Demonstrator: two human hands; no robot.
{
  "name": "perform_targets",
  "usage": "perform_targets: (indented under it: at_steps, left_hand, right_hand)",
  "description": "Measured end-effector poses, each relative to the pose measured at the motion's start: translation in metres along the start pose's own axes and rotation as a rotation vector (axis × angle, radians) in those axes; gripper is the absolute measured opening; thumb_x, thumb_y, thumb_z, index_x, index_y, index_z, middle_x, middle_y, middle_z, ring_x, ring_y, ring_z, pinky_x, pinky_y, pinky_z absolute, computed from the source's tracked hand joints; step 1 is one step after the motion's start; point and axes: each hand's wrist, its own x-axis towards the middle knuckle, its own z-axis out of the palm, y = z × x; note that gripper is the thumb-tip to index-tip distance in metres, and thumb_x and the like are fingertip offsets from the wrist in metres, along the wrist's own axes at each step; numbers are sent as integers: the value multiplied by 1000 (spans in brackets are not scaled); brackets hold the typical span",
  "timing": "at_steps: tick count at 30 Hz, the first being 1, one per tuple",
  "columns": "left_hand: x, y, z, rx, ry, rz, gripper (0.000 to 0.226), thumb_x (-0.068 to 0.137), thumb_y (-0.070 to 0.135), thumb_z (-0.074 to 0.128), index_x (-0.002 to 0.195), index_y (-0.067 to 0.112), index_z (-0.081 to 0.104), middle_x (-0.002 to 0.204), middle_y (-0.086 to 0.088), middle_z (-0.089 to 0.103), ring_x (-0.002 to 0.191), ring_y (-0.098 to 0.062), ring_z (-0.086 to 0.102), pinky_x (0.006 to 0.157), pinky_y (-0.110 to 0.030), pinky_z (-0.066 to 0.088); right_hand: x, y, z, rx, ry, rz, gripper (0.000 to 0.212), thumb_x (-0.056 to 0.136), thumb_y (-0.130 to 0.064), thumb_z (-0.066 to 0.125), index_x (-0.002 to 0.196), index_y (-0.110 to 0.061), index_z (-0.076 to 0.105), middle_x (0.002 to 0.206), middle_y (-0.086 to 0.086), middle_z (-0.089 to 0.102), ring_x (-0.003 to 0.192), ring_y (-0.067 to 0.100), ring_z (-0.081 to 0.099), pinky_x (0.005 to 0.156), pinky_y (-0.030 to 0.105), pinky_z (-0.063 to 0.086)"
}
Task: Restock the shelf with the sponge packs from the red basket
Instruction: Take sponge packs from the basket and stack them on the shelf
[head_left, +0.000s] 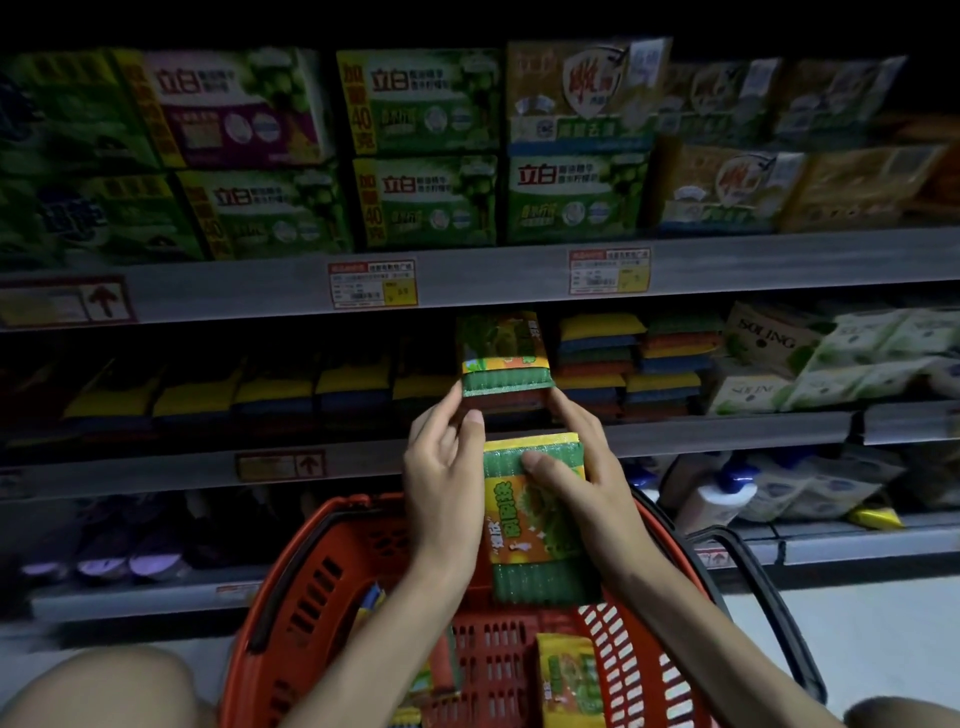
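You are gripping a sponge pack (530, 499) in your right hand (576, 467) over the red basket (291, 597), your left hand (441, 467) loosely steadying the one on the shelf (504, 353), with more packs (566, 680) waiting in the basket.

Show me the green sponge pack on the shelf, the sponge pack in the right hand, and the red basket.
green sponge pack on the shelf (503, 349), head view, printed wrapper
sponge pack in the right hand (530, 512), head view, orange label
red plastic basket (291, 613), head view, left wall
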Motion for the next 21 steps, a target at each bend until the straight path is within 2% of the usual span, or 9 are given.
perform_targets:
  at_steps: [4,8,10,12,14,15,18,19,21]
  left_hand:
    - [5,-1,5,-6,-18,-5,41,105,22,58,146,23,56,147,9,56,113,22,56,86,-1,45]
    - [12,1,11,6,-26,-15,45,105,26,58,149,21,52,153,9,52,122,13,52,91,2,41]
    - [13,1,14,-13,-39,-27,49,104,26,58,152,17,49,155,7,50,130,6,49,93,3,41]
    - [14,1,16,-48,-53,-45,53,104,29,60,153,16,47,155,5,50,134,2,49,101,-5,43]
    - [15,2,19,-67,-57,-61,62,97,41,62,154,18,47,155,3,52,136,-5,52,112,-24,46]
    - [16,2,20,-70,-55,-70,66,95,43,62,154,18,47,154,2,52,136,-7,53,113,-29,46]
    - [22,3,22,-44,-56,-87,57,101,37,62,152,17,48,147,5,56,125,-1,57,101,-13,46]
    - [24,3,22,-40,-58,-97,56,99,41,63,149,17,53,142,4,60,120,-4,61,99,-16,50]
    - [26,7,23,-12,-50,-113,66,89,56,62,140,15,59,136,-8,66,120,-21,66,104,-42,55]
  right_hand:
    - [5,0,0,39,11,5,86,69,-57,69,149,-39,44,146,-20,45,122,-7,57,89,15,52]
    - [12,2,0,45,37,23,85,70,-57,71,150,-41,45,146,-23,46,130,3,56,104,37,51]
    - [17,1,0,57,43,32,84,69,-56,72,148,-41,46,145,-22,46,129,5,57,104,39,53]
    - [21,0,-1,69,45,40,86,68,-57,72,148,-41,45,147,-19,45,128,3,58,98,31,56]
    - [24,-1,-1,76,42,53,90,66,-58,71,149,-40,43,149,-20,43,123,-2,58,89,20,56]
    - [26,-2,-1,79,40,64,91,65,-59,71,149,-39,42,149,-20,43,122,-3,59,87,19,56]
    - [32,-3,0,79,39,93,90,62,-60,71,145,-43,40,148,-19,42,121,2,61,88,24,57]
    - [34,-3,0,70,41,98,94,61,-61,71,147,-42,39,148,-18,41,121,3,60,90,25,56]
    - [37,-4,-1,53,46,116,104,58,-62,70,153,-37,35,149,-17,38,124,6,58,96,30,55]
